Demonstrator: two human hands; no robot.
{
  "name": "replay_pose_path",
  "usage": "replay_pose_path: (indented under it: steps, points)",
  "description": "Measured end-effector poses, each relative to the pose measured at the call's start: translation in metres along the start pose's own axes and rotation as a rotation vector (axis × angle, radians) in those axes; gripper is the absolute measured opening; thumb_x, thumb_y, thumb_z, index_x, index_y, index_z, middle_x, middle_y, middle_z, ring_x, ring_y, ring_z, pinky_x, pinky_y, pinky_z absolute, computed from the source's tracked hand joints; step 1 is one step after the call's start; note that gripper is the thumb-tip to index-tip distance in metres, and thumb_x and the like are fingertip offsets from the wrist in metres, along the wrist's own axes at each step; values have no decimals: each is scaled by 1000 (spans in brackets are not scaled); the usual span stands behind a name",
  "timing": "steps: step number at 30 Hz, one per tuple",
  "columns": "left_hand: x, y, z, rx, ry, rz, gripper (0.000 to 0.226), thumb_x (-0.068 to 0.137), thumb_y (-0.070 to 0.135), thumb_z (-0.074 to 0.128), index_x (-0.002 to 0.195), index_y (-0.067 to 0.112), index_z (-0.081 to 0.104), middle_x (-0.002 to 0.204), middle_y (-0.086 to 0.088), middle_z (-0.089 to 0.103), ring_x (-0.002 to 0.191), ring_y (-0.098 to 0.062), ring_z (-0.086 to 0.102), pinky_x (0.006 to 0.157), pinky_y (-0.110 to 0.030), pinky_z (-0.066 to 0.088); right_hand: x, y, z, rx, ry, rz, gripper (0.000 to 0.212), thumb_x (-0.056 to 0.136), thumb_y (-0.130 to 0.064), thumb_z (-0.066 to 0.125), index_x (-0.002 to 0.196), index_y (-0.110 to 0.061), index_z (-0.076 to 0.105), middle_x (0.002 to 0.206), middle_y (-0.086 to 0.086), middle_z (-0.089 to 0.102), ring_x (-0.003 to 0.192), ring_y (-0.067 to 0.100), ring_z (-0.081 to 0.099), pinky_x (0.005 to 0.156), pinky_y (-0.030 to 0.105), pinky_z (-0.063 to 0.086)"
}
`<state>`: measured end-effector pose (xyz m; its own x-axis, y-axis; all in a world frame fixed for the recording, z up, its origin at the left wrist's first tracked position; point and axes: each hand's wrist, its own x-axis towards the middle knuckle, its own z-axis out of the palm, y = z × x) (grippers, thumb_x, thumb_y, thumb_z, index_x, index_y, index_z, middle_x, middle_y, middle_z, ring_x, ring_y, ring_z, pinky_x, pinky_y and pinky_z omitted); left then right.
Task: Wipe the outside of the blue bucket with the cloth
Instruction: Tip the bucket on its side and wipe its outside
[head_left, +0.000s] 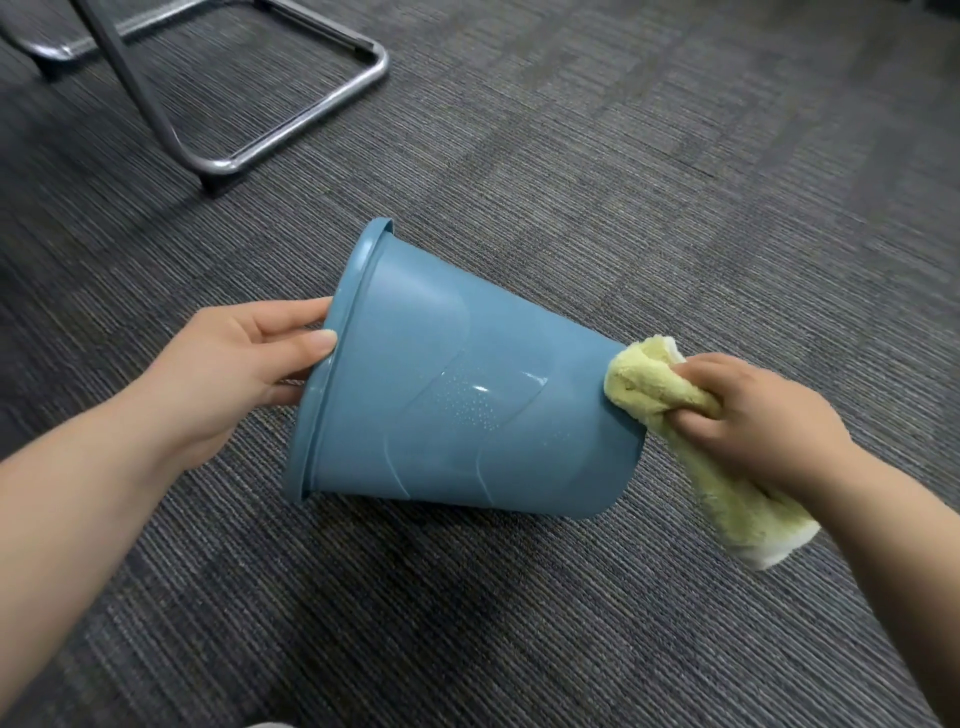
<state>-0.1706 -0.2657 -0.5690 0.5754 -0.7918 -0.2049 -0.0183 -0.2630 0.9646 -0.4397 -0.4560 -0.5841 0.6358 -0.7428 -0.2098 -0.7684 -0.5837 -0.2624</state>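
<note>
Blue bucket (457, 395) on its side on the carpet floor (623, 182), rim toward my left. Left hand (234, 358) grip pinches the rim. Right hand (753, 415) grip is clenched round the cloth (654, 389), which touches the base edge. Best to sweep toward the droplets (470, 405) mid-wall, turning the bucket by the rim. Chair frame (291, 140) is well apart and no hindrance.

Grey ribbed carpet (623, 156), chrome chair base (291, 140)

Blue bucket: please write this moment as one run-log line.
blue bucket tilted | left hand grips rim | right hand holds cloth against base
</note>
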Motion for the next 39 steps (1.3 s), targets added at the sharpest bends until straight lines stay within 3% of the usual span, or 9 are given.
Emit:
replay_pose_path:
  steps: [8,11,13,15,18,21,25,29,39]
  points:
    - [-5,11,19,-32,-10,65,27,79,4,56,77,29,65,56,22,69,56,5,63,51,-11,51,2,-77,-24,58,157,-319,35,72,-40,50,106,-34,56,120,-16,55,96,19,58,63,28,36]
    - [-9,10,20,71,37,139,33,81,5,56,79,37,62,56,26,67,58,12,61,55,-8,50,10,-82,-12,-20,106,-300,31,79,-36,51,110,-31,53,123,-13,52,98,21,58,65,31,40]
    - [-12,10,15,266,-25,201,47,79,7,60,89,51,50,73,32,62,62,21,56,65,-2,46,16,-74,-8,6,61,-204,30,81,-35,50,110,-28,53,124,-11,52,102,21,56,68,30,38]
    - [-15,10,7,498,-184,191,75,74,11,66,105,65,24,86,39,51,67,26,53,67,4,39,20,-63,-7,55,35,-122,27,81,-33,51,107,-27,55,119,-7,55,102,21,54,71,31,36]
    - [-16,8,4,602,-323,102,96,73,11,66,105,73,0,100,26,59,71,9,63,74,-15,46,21,-55,-8,143,2,-55,24,81,-30,52,104,-29,57,111,-5,59,96,21,54,71,30,34]
    - [-14,3,8,315,-253,58,80,76,-5,60,111,60,27,86,15,73,73,-5,69,71,-27,56,21,-53,-10,147,-2,-46,26,80,-29,54,106,-30,57,112,-6,59,99,21,53,73,30,34]
    - [-13,2,10,34,-170,59,50,70,-4,60,102,33,54,74,14,74,72,-8,70,63,-18,55,18,-49,-17,178,17,-59,27,80,-29,55,107,-30,57,98,-12,52,93,17,51,73,30,33]
    - [-14,10,10,-79,-171,45,40,60,14,58,98,26,60,70,10,75,66,-7,70,54,-15,52,16,-47,-26,237,32,-49,30,79,-28,56,108,-33,56,91,-12,50,86,14,48,72,29,32]
    - [-16,14,34,83,-43,154,22,73,3,64,76,24,58,56,23,68,54,4,64,50,-9,48,27,-63,-32,196,-12,-90,37,81,-32,56,117,-32,48,93,-10,47,86,14,43,72,28,30]
